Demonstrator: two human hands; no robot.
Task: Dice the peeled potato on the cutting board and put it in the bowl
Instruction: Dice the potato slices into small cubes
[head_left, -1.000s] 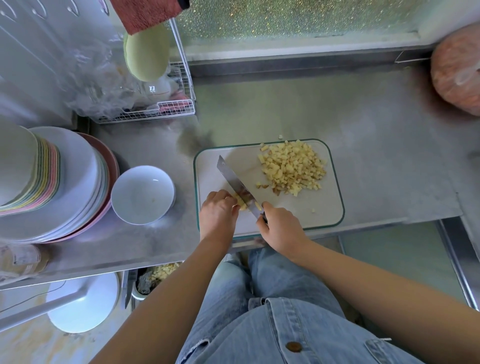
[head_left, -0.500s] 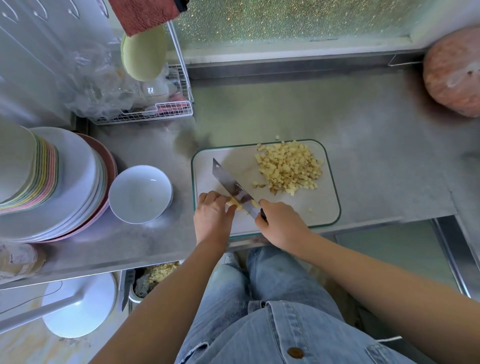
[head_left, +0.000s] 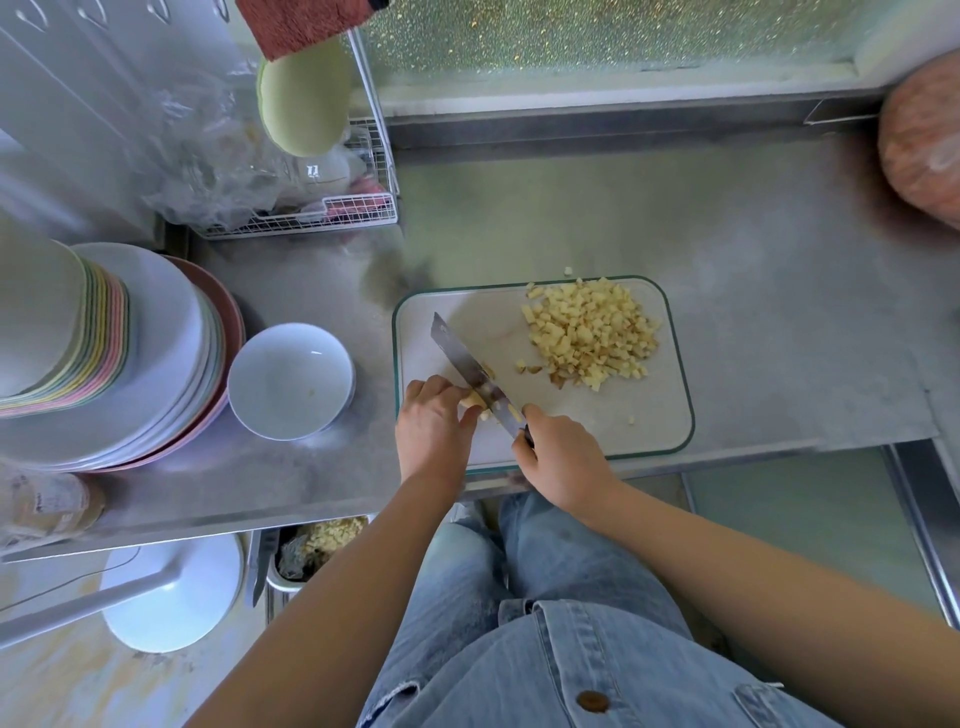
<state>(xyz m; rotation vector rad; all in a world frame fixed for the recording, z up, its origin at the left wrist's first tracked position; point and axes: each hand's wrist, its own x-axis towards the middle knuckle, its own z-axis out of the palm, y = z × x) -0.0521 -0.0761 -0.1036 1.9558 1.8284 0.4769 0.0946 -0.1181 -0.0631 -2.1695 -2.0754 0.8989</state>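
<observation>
R hand (head_left: 561, 457) is clenched round the knife handle. The knife (head_left: 465, 358) is angled across the near-left part of the cutting board (head_left: 582, 421). L hand (head_left: 434, 421) is curled, fingertips pinching a small potato stub (head_left: 472, 400) hard against the steel.

Risk 1: the stub is so small that my fingertips sit right at the edge. If it rolls or slips, the blade meets skin.

Risk 2: bits are stuck to the blade flat and may drop off the board when I lift.

Risk 3: the board's near rim lies close to the counter lip, above my lap. A hard chop could nudge it over, I judge.

Further out, the diced pile (head_left: 592, 332) is heaped at the board's far-right, up to the rim. One cube (head_left: 568, 270) lies off the board already, and a careless sweep would lose more.

Far left, the bowl (head_left: 291, 364) stands apart from the board, almost empty. Carrying dice across that gap could spill some. The plate stack (head_left: 156, 353) just beside it leaves little room to move the bowl.
</observation>
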